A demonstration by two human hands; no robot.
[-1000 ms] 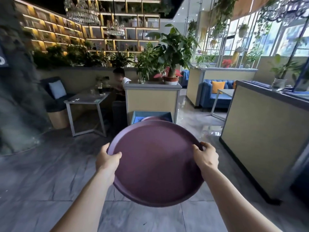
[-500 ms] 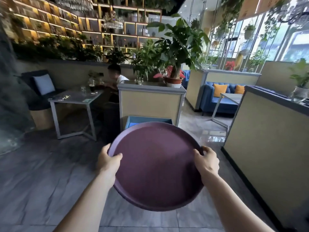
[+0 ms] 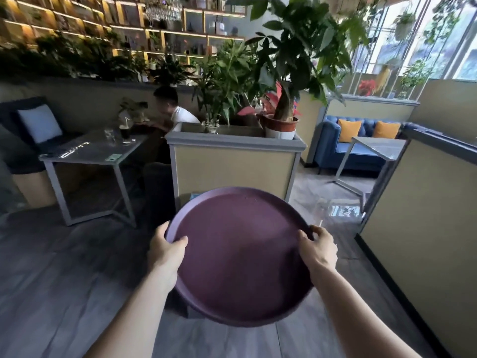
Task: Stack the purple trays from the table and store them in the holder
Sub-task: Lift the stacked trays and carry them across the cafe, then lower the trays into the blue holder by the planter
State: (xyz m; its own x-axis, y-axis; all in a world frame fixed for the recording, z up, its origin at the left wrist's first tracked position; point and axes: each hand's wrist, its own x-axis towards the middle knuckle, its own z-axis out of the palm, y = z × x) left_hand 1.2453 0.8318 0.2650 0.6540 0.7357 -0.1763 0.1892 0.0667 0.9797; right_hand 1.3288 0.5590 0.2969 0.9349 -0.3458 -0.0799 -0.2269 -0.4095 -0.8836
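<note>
1. The purple tray (image 3: 240,257) sits low in the middle of the frame, carried in the air over the grey floor (image 3: 64,280), not resting on anything.
2. The left hand (image 3: 166,250) grips the tray's left rim, thumb over the lip and onto the inner face, fingers hidden under the edge.
3. The right hand (image 3: 318,250) grips the right rim the same way, thumb on top, fingers curled under. Both grips are closed on the tray, on opposite sides, so neither hand is nearer to it than the other.
4. The tray is round, so it has no long axis. Its far edge tips up slightly toward the planter box (image 3: 233,164) straight ahead, above it in the frame.
5. A small patch of blue (image 3: 193,195) shows just past the tray's far rim at the foot of the planter box. It may be the holder, but too little shows to tell.
6. If so, the coming move likely runs straight forward and down, away from both hands.
7. The tray looks matte, dark plum, with a raised lip. Whether more trays are stacked beneath it cannot be told.
</note>
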